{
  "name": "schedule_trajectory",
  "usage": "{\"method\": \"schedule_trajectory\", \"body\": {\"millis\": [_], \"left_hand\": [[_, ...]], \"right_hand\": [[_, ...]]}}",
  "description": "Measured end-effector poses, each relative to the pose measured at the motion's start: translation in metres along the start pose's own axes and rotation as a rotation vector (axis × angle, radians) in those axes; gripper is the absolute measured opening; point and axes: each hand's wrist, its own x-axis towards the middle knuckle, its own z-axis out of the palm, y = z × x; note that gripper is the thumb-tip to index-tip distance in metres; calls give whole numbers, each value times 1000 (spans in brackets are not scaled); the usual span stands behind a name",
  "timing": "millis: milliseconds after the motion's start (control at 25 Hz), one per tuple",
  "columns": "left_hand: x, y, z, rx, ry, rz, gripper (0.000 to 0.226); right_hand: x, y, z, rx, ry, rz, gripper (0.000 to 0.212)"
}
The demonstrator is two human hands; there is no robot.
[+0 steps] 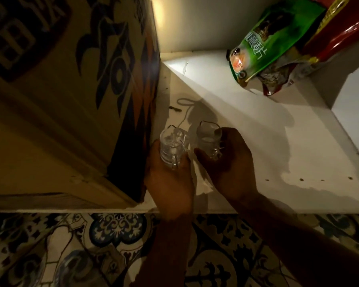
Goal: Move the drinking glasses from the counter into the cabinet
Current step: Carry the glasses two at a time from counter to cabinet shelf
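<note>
Presently both glasses sit low over the white cabinet shelf (pixel 247 129), near its front edge and side by side. The left hand (pixel 170 183) is closed around the left glass (pixel 173 146); the right hand (pixel 230 164) is closed around the right glass (pixel 208 140). Each glass stands roughly upright, mouth tipped slightly away from the person, and lies just beyond its own grip, toward the back of the shelf. Whether the bases touch the shelf cannot be told. Open shelf lies ahead and right; a printed cardboard box (pixel 71 90) crowds the left glass. A green packet (pixel 263 44) and a red packet (pixel 340 32) bear Chinese characters, not legible here.
</note>
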Motion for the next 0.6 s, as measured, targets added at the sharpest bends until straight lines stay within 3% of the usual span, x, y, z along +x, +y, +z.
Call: {"method": "schedule_trajectory", "body": {"millis": [360,600], "left_hand": [[10,-3,6,48,23,-24,63],[3,-4,1,90,33,-43,52]], "right_hand": [[9,-2,22,-93,74,10,59],[2,-7,28,-139,-22,50,74]]}}
